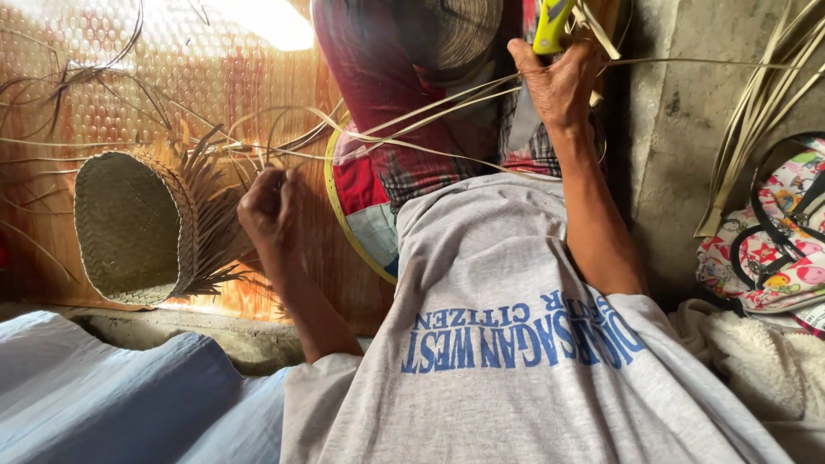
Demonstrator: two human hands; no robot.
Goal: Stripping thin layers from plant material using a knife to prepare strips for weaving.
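A grey cotton T-shirt with blue lettering fills the lower middle of the view, soft and creased over the person's torso. Beneath and to the left lies a woven straw floor mat with a fine honeycomb weave, glowing orange where light falls on it. At the lower left sits a fold of pale blue cloth. On the mat lies a half-finished round basket of woven dry palm strips, tipped on its side with its hollow facing the camera and loose stiff ends bristling from its rim. At the right edge is a flowered fabric bag with black straps, beside a bundle of pale flat palm leaves leaning on grey concrete.

The left hand is closed to a fist just beside the basket's fringe, pinching long thin palm strips that run across the lap to the right hand. That hand is curled tight round the yellow-green plastic handle of a knife, with the grey blade pointing down along the wrist.
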